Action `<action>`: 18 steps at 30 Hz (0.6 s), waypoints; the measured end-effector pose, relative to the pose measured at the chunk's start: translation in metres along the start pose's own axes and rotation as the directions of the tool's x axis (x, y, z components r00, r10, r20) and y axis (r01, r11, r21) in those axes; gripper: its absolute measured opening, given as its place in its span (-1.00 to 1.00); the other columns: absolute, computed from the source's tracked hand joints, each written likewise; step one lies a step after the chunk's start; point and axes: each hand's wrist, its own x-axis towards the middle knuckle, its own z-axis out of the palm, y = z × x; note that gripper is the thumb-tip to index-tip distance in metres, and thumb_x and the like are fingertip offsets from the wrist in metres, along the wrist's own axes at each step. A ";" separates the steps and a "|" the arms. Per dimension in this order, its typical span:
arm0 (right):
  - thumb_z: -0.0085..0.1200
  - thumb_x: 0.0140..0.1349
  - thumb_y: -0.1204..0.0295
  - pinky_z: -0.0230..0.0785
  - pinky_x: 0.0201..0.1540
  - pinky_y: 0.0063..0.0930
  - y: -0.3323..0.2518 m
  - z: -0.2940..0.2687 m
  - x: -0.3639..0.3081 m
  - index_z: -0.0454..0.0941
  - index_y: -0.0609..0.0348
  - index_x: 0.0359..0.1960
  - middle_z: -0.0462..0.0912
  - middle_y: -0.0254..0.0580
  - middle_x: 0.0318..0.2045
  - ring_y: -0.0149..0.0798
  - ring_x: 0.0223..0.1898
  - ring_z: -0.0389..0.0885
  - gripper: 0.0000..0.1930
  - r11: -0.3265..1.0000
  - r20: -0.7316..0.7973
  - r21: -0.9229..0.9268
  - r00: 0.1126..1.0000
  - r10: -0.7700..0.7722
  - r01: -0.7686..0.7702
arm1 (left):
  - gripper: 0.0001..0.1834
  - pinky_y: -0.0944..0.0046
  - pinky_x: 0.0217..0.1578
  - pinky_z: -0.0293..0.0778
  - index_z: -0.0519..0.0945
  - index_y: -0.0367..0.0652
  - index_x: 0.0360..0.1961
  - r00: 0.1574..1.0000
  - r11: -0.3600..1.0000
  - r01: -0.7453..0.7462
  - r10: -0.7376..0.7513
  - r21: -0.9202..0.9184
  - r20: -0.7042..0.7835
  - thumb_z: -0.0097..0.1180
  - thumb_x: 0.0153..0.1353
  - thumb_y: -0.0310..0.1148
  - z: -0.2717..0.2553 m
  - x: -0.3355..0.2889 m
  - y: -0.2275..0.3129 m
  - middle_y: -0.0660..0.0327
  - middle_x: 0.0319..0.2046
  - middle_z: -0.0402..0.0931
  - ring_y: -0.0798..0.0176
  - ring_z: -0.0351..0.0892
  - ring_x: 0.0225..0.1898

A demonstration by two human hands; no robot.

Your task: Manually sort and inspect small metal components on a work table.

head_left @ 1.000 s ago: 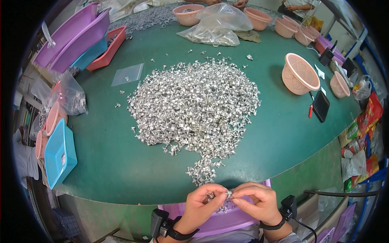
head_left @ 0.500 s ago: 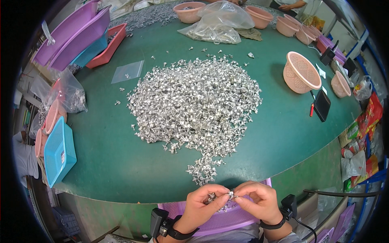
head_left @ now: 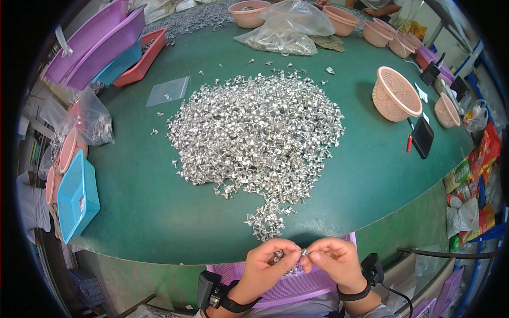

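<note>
Over a purple mesh basket [head_left: 323, 292] at the table's near edge, my two hands meet fingertip to fingertip. My left hand [head_left: 268, 265] is closed, pinching a small silvery metal part [head_left: 304, 253] between thumb and forefinger, with a few more such parts [head_left: 278, 256] gathered in its fingers. On the other side of that part, my right hand [head_left: 339, 263] pinches it with thumb and forefinger. Its exact kind is too small to make out. Several similar parts lie in the basket. A large heap of them [head_left: 254, 132] covers the table's middle, with a narrow tail reaching toward my hands.
The green table [head_left: 138, 212] carries a peach basket [head_left: 395, 98], a black flat case [head_left: 422, 139] and a red-handled tool [head_left: 409, 143] at right. Blue [head_left: 79, 199] and purple [head_left: 106, 50] baskets stand left. Clear plastic bags [head_left: 286, 29] lie at the far side; another person's arm [head_left: 379, 10] shows beyond.
My right hand has shifted slightly, and the metal part between my fingertips has turned a little. The heap looks the same.
</note>
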 end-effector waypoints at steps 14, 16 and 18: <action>-0.04 0.02 0.56 0.26 -0.47 -0.62 0.000 0.007 0.004 0.43 0.31 -0.44 0.51 -0.22 -0.52 -0.46 -0.53 0.42 -0.93 0.971 0.011 -0.230 0.997 -0.070 0.071 | -0.82 0.58 -0.71 0.11 0.35 -0.28 -0.37 0.974 0.948 0.227 -0.218 -0.225 0.064 -0.20 0.15 -0.36 0.000 0.002 0.005 0.25 -0.59 0.30 0.53 0.20 -0.66; 0.01 -0.03 0.57 0.23 -0.51 -0.61 -0.003 0.009 0.010 0.45 0.28 -0.50 0.50 -0.23 -0.55 -0.45 -0.57 0.41 -0.95 0.840 0.074 -0.502 0.978 -0.195 0.205 | -0.78 0.58 -0.73 0.09 0.34 -0.28 -0.39 0.959 0.922 0.283 -0.266 -0.263 0.097 -0.25 0.17 -0.33 -0.001 0.002 0.004 0.23 -0.59 0.29 0.51 0.19 -0.67; 0.08 -0.14 0.56 0.17 -0.55 -0.55 -0.008 0.012 0.019 0.46 0.23 -0.60 0.48 -0.23 -0.61 -0.37 -0.62 0.38 -0.94 0.628 -0.048 -0.735 0.904 -0.424 0.256 | -0.79 0.57 -0.73 0.05 0.33 -0.29 -0.44 0.956 0.914 0.293 -0.280 -0.281 0.085 -0.26 0.17 -0.34 0.000 0.002 0.002 0.21 -0.61 0.29 0.50 0.16 -0.68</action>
